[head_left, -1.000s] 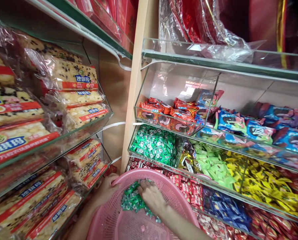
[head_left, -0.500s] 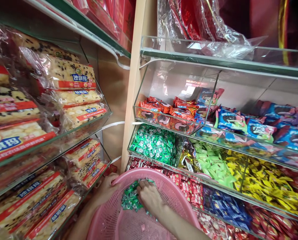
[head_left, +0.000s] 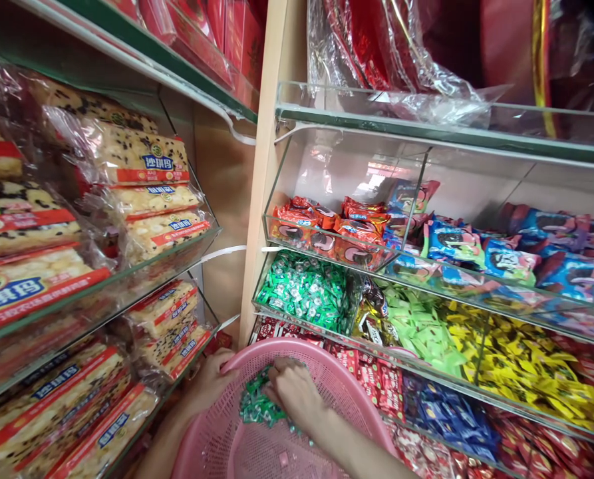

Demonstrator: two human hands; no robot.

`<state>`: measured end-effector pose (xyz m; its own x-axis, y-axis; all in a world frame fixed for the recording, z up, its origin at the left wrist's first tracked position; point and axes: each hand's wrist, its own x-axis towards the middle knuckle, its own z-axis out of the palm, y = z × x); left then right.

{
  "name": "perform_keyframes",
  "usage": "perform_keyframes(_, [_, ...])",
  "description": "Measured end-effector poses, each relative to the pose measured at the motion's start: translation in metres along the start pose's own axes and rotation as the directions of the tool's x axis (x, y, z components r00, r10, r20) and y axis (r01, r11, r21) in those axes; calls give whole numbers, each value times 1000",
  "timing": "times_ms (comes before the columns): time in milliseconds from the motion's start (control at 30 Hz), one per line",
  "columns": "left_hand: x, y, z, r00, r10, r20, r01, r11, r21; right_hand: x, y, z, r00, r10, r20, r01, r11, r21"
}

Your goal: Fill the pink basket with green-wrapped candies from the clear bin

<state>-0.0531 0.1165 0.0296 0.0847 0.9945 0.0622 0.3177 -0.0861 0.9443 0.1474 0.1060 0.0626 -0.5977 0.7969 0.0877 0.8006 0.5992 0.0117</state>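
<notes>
A pink plastic basket (head_left: 369, 399) with a mesh wall sits low in front of me, tilted against the lower shelves. My left hand (head_left: 213, 380) is closed around its left rim. Inside lies a small heap of green-wrapped candies (head_left: 257, 402), gathered at the far left side. My right hand (head_left: 297, 394) reaches into the basket, with its fingers curled down into those candies; the fingertips are partly hidden. A few loose candies lie under the right wrist. Just behind the basket, a glass compartment holds many more green-wrapped candies (head_left: 304, 289).
Glass shelves on the left carry packaged pastry bars (head_left: 149, 163). On the right are red snack packs (head_left: 361, 226), blue cookie packs (head_left: 453, 239), light green candies (head_left: 411, 326), yellow candies (head_left: 521, 359) and dark blue packets (head_left: 441, 406). A wooden post (head_left: 263, 166) divides the two sides.
My right hand has shifted slightly left and curled further into the green-wrapped candies, and a few now show loose beneath its wrist. The left hand keeps its hold on the rim.
</notes>
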Motion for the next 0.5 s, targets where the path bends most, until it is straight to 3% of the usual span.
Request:
perform_keyframes(133, [2, -5, 0, 1000, 28, 13, -28, 999, 20, 2, 7, -52, 987, 5, -158, -4, 1000, 9])
perform_keyframes(267, [2, -7, -1, 998, 46, 40, -48, 998, 41, 11, 31, -96, 945, 181, -273, -182, 983, 22])
perform_keyframes(400, [1, -6, -1, 998, 57, 34, -60, 996, 69, 20, 58, -116, 916, 372, -154, -385, 921, -67])
perform_keyframes(500, [2, -8, -1, 998, 57, 33, -59, 995, 76, 25, 69, -115, 896, 444, -27, -444, 888, -120])
